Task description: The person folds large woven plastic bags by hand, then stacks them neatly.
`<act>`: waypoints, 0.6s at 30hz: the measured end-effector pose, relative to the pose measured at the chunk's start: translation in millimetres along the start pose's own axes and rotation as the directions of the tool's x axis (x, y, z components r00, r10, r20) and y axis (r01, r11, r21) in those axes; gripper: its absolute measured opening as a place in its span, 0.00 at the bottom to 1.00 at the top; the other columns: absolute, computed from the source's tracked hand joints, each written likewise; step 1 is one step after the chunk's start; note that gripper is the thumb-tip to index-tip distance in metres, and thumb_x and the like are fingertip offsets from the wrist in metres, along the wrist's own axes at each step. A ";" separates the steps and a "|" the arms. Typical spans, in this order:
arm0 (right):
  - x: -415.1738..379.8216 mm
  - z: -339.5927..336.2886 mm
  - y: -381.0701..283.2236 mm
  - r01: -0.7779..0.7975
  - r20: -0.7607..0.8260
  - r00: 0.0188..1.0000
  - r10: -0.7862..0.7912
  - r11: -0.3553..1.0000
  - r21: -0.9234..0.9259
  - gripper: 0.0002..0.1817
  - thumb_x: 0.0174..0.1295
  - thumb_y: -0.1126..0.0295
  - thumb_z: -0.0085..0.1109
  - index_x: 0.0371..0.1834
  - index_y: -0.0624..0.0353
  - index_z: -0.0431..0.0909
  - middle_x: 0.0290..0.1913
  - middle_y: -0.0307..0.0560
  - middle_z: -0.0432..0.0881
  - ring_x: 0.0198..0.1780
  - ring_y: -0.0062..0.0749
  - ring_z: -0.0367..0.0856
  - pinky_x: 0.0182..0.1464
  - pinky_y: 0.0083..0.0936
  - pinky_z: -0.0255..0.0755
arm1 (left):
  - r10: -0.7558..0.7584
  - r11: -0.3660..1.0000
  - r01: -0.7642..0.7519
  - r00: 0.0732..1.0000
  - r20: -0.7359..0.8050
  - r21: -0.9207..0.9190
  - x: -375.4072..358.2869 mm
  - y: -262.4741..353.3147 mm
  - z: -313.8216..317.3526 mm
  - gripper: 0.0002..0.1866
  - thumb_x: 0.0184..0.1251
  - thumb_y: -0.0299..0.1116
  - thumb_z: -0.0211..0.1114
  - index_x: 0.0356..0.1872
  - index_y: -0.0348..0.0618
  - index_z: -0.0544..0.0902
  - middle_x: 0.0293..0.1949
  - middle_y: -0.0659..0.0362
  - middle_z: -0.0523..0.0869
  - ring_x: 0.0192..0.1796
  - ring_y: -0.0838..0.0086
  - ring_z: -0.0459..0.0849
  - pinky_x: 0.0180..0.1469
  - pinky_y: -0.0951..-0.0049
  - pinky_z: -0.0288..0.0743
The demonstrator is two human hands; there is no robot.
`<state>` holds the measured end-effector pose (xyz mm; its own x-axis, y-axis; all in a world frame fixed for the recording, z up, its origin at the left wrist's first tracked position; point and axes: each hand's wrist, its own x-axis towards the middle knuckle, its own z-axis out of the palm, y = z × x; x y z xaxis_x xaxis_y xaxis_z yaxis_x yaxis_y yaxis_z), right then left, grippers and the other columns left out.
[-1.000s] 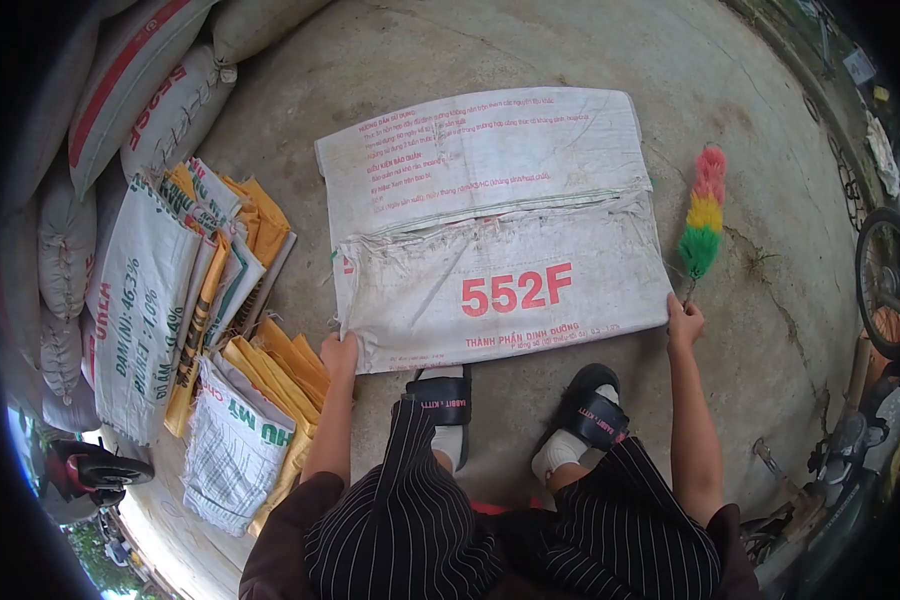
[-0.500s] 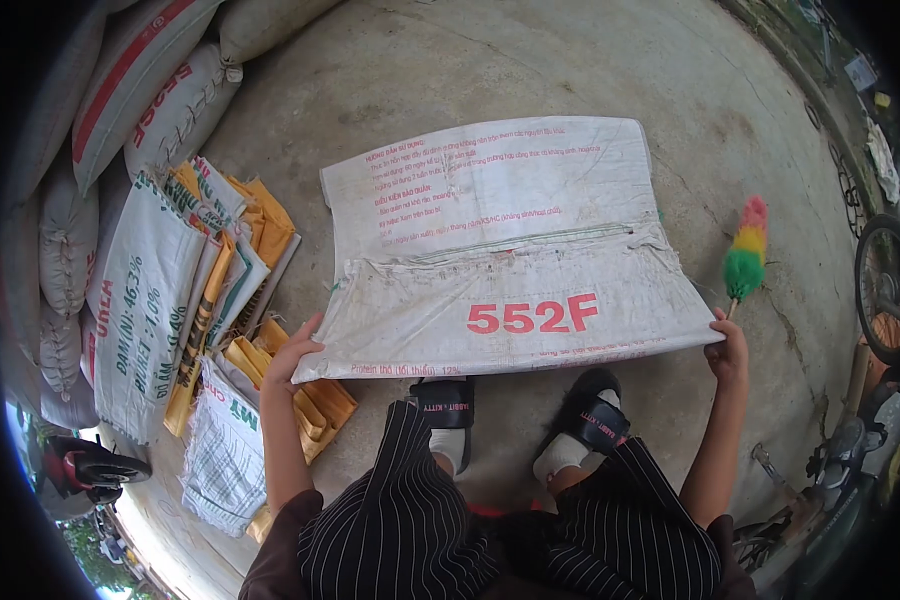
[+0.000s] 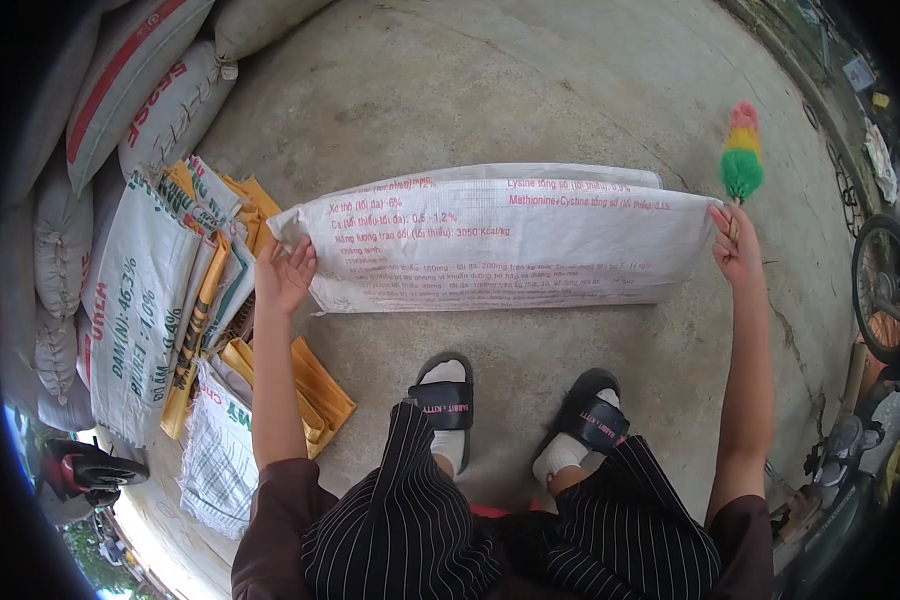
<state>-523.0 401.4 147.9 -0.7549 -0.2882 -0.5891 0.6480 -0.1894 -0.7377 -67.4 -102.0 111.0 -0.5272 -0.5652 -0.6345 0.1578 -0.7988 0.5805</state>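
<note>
A white woven feed sack [image 3: 490, 245] with red print is folded across in front of me, its near face turned toward me. At its left corner is my left hand [image 3: 288, 275], palm up, thumb and forefinger at the sack's edge and the other fingers loosely spread. On the opposite side my right hand [image 3: 738, 243] is closed at the right corner, also holding the handle of a feather duster [image 3: 741, 165] in pink, yellow and green. The duster points away from me, beyond the hand.
On the left lies a pile of folded white and yellow sacks [image 3: 140, 300]. Full sacks [image 3: 175, 110] are stacked behind it. My sandalled feet [image 3: 445, 405] stand on the concrete floor [image 3: 530, 390]. Bicycle parts [image 3: 882, 285] line the right side.
Both hands have moved away from me, carrying the sack's near edge forward and folding it over. The 552F print is out of sight. The duster has moved forward with my right hand.
</note>
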 end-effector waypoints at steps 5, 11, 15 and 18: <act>58.5 8.9 69.5 0.035 -0.345 0.919 -0.190 0.912 -0.409 0.17 0.54 0.61 0.67 0.42 0.57 0.77 0.37 0.40 0.83 0.14 0.14 0.57 0.15 0.20 0.53 | 0.059 0.977 -0.040 0.995 -0.085 0.210 58.8 -14.2 21.2 0.21 0.68 0.45 0.58 0.52 0.39 0.69 0.48 0.51 0.82 0.46 0.67 0.82 0.44 0.71 0.80; 49.8 -12.3 135.4 -0.035 -0.400 0.822 -0.405 0.666 -0.746 0.17 0.50 0.62 0.68 0.38 0.62 0.81 0.30 0.42 0.82 0.22 0.23 0.74 0.23 0.25 0.67 | 0.034 0.959 0.003 0.991 -0.128 0.282 115.8 -41.2 -10.5 0.19 0.68 0.38 0.58 0.55 0.41 0.69 0.53 0.54 0.79 0.53 0.66 0.79 0.51 0.72 0.74; 43.4 -43.9 144.1 0.014 -0.341 0.779 -0.526 0.559 -0.829 0.19 0.51 0.60 0.66 0.39 0.65 0.82 0.28 0.43 0.83 0.28 0.28 0.79 0.33 0.28 0.73 | 0.052 0.953 0.009 0.980 -0.193 0.303 133.0 -59.4 -28.6 0.16 0.69 0.35 0.56 0.53 0.39 0.70 0.51 0.54 0.80 0.50 0.68 0.81 0.48 0.71 0.76; 26.1 -62.4 141.0 -0.023 -0.345 0.774 -0.532 0.520 -0.854 0.17 0.53 0.60 0.63 0.35 0.64 0.83 0.28 0.45 0.84 0.30 0.30 0.81 0.40 0.29 0.73 | 0.120 0.925 -0.025 0.966 -0.229 0.380 142.1 -72.2 -39.2 0.16 0.67 0.36 0.58 0.51 0.37 0.72 0.49 0.53 0.81 0.49 0.66 0.82 0.47 0.69 0.76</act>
<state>-457.6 425.8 7.9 -0.9634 0.2013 -0.1770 0.2680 0.7093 -0.6520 -121.0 -132.6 -41.1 -0.2988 -0.6890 -0.6603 -0.1585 -0.6465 0.7463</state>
